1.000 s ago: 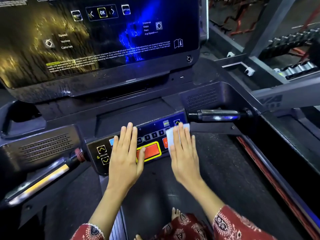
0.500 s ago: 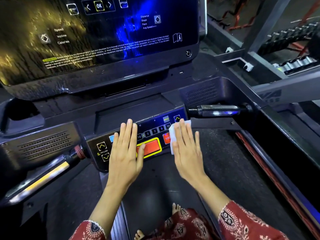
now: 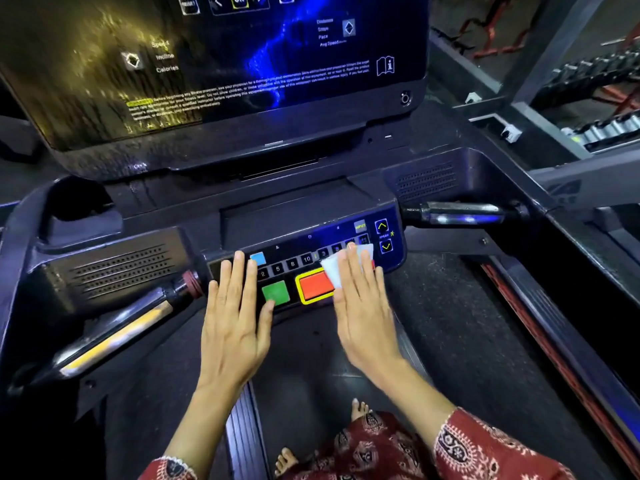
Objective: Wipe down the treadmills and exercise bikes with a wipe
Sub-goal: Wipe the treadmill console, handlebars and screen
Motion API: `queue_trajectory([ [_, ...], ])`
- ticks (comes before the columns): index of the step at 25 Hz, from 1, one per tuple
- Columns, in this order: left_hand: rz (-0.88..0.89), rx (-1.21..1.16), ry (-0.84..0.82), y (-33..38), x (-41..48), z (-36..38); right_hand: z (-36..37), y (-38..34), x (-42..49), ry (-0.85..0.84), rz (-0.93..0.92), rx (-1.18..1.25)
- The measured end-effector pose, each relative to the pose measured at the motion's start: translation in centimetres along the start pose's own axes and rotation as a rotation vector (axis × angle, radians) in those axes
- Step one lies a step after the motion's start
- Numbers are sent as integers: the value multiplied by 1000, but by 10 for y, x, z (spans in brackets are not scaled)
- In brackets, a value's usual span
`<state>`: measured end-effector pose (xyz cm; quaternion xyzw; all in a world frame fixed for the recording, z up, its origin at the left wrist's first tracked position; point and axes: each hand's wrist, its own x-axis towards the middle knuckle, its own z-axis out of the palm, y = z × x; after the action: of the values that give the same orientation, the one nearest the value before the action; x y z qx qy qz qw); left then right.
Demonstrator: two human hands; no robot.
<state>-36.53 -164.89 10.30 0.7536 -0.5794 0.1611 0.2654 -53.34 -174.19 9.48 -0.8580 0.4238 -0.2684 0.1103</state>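
- Head view: the treadmill's control panel (image 3: 304,261) sits below a dark glossy screen (image 3: 207,64) printed with white text and lit by blue and yellow reflections
- The left grip (image 3: 235,327) lies flat on the left end of the panel, fingers straight and apart, holding nothing; its thumb is just beside the green button (image 3: 276,292)
- The right grip (image 3: 363,313) is also flat with straight fingers, pressing the white wipe (image 3: 329,271) onto the panel's right part
- The wipe is mostly under those fingers, showing at their left side and past the fingertips, and it covers the right edge of the yellow-framed red button (image 3: 313,285)
- Chrome handlebars stick out on either side of the panel: left handlebar (image 3: 114,334), right handlebar (image 3: 460,214)
- Under the arms lies the dark treadmill belt (image 3: 450,323), with red patterned sleeves (image 3: 485,448) and a bare foot (image 3: 360,408) on it
- A rack of dumbbells (image 3: 606,129) stands at upper right, well apart
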Motion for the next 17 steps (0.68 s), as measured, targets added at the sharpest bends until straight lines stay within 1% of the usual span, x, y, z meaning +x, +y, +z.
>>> queue_trajectory([
  [1,-2,-6,-2,-2,-2,0,6,-16,-4,-15,-61,17],
  [3,5,-11,-3,-11,-7,-2,20,-42,-11,-59,-312,-38],
  [4,10,-10,-3,-17,-9,-4,23,-43,-8,-62,-404,-82],
  [5,11,-9,0,-22,-11,-7,23,-38,-3,-46,-421,-129],
  [6,7,-8,3,-27,-12,-11,21,-33,-1,-24,-366,-160],
  [8,-2,-17,3,-34,-15,-17,20,-32,-8,9,-180,-116],
  [9,-8,-27,-1,-37,-16,-18,23,-37,-16,-1,-156,-100],
  [10,-19,-35,-4,-42,-17,-20,29,-49,-23,-23,-198,-103],
  [12,-55,-50,-13,-51,-20,-25,43,-78,-24,-69,-352,-114],
  [14,-83,-55,-13,-61,-22,-30,47,-97,3,-70,-452,-124],
  [15,-86,-50,-12,-66,-24,-33,44,-100,19,-56,-472,-166],
  [16,-88,-46,-13,-69,-24,-34,40,-99,33,-32,-451,-208],
  [17,-89,-46,-14,-70,-25,-36,37,-94,40,0,-376,-226],
])
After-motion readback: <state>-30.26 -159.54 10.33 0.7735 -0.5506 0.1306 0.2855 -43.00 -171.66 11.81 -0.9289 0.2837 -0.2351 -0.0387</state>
